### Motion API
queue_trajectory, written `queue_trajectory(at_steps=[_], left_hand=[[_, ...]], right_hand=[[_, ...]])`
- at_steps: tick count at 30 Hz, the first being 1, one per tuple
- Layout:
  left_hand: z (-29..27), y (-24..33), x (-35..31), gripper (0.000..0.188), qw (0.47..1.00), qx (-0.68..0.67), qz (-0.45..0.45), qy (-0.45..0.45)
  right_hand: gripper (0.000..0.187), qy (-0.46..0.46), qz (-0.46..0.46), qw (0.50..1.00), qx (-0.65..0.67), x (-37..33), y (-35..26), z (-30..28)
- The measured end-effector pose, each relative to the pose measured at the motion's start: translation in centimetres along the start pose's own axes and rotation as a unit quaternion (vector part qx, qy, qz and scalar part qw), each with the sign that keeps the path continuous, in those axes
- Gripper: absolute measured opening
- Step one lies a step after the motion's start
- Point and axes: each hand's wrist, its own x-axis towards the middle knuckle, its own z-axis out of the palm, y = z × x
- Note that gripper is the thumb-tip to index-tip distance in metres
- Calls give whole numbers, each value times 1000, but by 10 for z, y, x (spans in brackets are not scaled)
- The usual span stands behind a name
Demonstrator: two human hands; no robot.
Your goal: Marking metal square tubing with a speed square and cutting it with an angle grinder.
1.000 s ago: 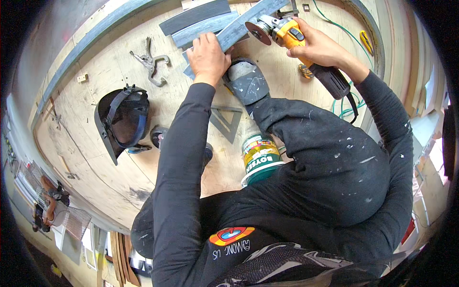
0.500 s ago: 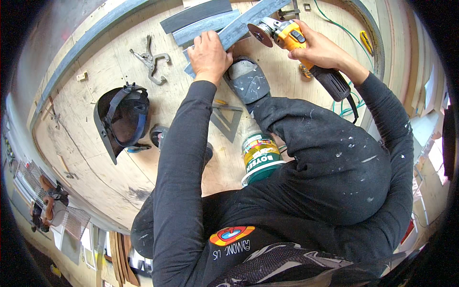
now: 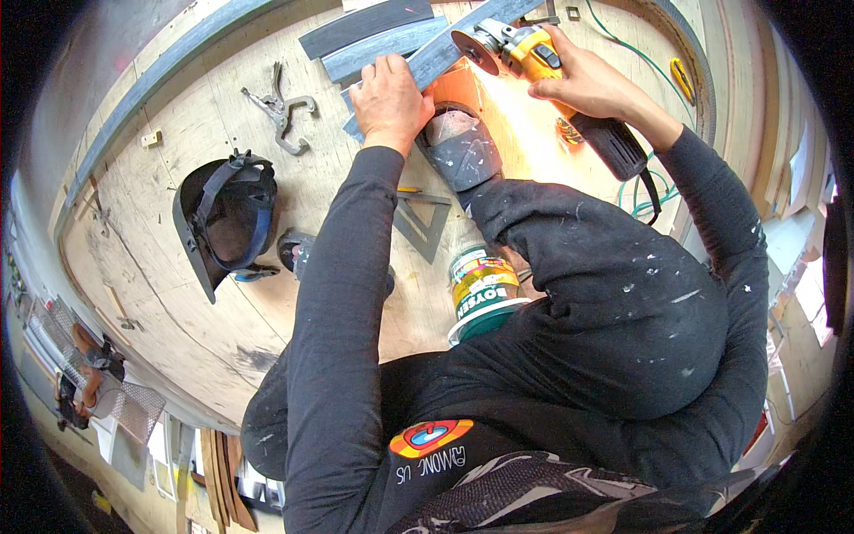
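Observation:
My right hand (image 3: pixel 592 82) grips a yellow and black angle grinder (image 3: pixel 538 58) by its body. Its brown disc (image 3: pixel 475 52) touches the edge of a long grey metal bar (image 3: pixel 434 64), and bright orange sparks (image 3: pixel 525 111) stream down towards me. Fingers of my left hand (image 3: pixel 389 102) are wrapped over the same bar, left of the disc, pressing it down. Under the bar lie more grey metal strips (image 3: pixel 369 55). My slippered foot (image 3: pixel 463 147) rests just below the bar, beside the sparks.
On the wooden board lie a locking clamp (image 3: pixel 280 107), a black welding helmet (image 3: pixel 227 222), a set square (image 3: pixel 422 222) and a yellow cutter knife (image 3: pixel 682 80). A green paint bucket (image 3: pixel 485 289) stands by my leg. A green cable (image 3: pixel 636 53) runs at the right.
The grinder has moved slightly left, bringing its disc onto the bar. Sparks now fly where there were none. My left hand keeps its hold on the bar.

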Motion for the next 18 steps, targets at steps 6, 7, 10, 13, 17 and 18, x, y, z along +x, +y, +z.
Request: queue_trajectory(at_steps=[6, 7, 10, 13, 17, 18], left_hand=[[1, -1, 0, 53, 1000, 2, -5, 3], [1, -1, 0, 53, 1000, 5, -2, 5], [3, -1, 0, 53, 1000, 14, -14, -14], [4, -3, 0, 52, 1000, 10, 5, 4], [2, -1, 0, 52, 1000, 6, -7, 2], [2, -1, 0, 52, 1000, 0, -7, 0]], right_hand=[[96, 6, -1, 1000, 4, 2, 3, 4], [96, 9, -10, 1000, 16, 2, 7, 5], [96, 5, -3, 1000, 8, 0, 8, 8], [97, 6, -3, 1000, 19, 0, 10, 9], [95, 11, -1, 1000, 16, 1, -2, 4], [94, 14, -6, 1000, 12, 3, 1, 5]])
